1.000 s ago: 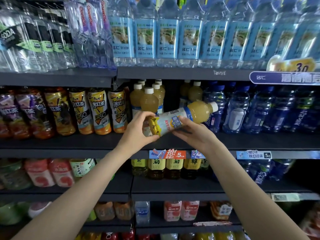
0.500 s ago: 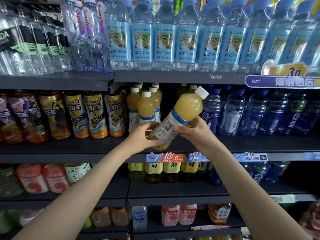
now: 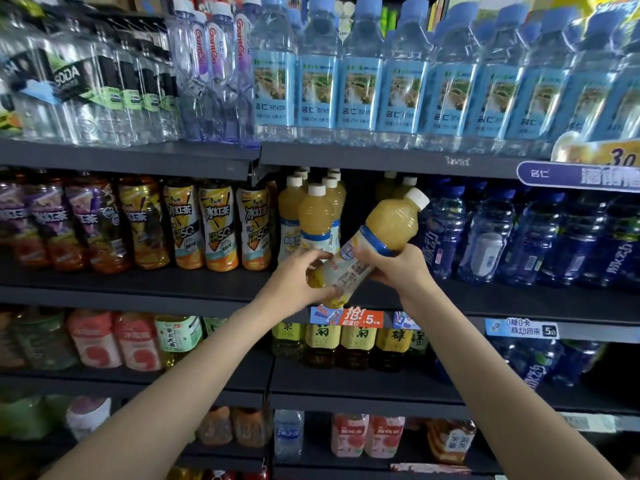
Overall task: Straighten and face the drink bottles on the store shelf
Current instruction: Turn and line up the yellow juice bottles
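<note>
A yellow juice bottle [image 3: 388,226] with a white cap and a blue-and-white label is tilted, cap up to the right, in front of the middle shelf [image 3: 194,289]. My left hand [image 3: 298,282] grips its base. My right hand [image 3: 394,265] grips it around the label. Its barcode side faces me. Behind it, several matching yellow juice bottles [image 3: 315,213] stand upright in rows, with a dark gap to their right where more of them stand further back.
Iced tea bottles [image 3: 218,226] stand left of the juice, dark blue sports drink bottles [image 3: 485,237] to the right. Water bottles [image 3: 360,84] fill the shelf above. Tea bottles [image 3: 356,341] and price tags [image 3: 346,317] sit below.
The bottle has swung from nearly lying flat to a steeper tilt, cap rising up and right. Both hands kept hold, and the view moved closer to the shelf.
</note>
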### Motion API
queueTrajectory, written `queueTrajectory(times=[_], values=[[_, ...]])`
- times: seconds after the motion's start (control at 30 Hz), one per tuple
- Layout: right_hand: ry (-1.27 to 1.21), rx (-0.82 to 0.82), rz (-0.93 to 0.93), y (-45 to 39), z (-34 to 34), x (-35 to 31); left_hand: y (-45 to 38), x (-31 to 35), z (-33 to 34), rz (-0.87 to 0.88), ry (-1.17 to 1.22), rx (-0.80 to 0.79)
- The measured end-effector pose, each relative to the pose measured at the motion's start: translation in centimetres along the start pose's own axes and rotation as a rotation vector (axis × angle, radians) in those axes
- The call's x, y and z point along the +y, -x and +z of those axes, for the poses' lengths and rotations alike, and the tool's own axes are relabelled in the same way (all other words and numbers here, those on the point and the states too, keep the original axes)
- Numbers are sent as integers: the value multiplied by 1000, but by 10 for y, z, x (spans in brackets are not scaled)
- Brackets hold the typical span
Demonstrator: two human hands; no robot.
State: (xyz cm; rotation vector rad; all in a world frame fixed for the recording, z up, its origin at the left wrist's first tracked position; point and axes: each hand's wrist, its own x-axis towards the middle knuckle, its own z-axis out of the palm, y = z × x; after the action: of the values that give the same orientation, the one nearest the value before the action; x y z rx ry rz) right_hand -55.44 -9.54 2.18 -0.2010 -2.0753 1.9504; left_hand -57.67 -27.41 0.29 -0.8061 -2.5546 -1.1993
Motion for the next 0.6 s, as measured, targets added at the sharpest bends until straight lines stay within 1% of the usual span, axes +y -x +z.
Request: queueTrajectory(times=[0.07, 0.13, 0.23, 0.3, 0.4, 0.47, 0.6], values=[[188, -1, -181, 3, -4, -4, -1, -7, -7, -9, 68, -12], [384, 6, -374, 5, -7, -8, -3, -11, -13, -50, 56, 9], [533, 74, -599, 7, -10, -11, -4, -17, -14, -64, 74, 47], [591, 123, -700, 6, -12, -13, -3, -20, -11, -60, 78, 58], [614, 149, -754, 7, -15, -13, -5, -23, -5, -74, 71, 75], [609, 153, -745, 5, -19, -12, -9, -23, -2, -80, 57, 106], [533, 117, -535, -5, -28, -3, -21, -32, 5, -138, -10, 195]])
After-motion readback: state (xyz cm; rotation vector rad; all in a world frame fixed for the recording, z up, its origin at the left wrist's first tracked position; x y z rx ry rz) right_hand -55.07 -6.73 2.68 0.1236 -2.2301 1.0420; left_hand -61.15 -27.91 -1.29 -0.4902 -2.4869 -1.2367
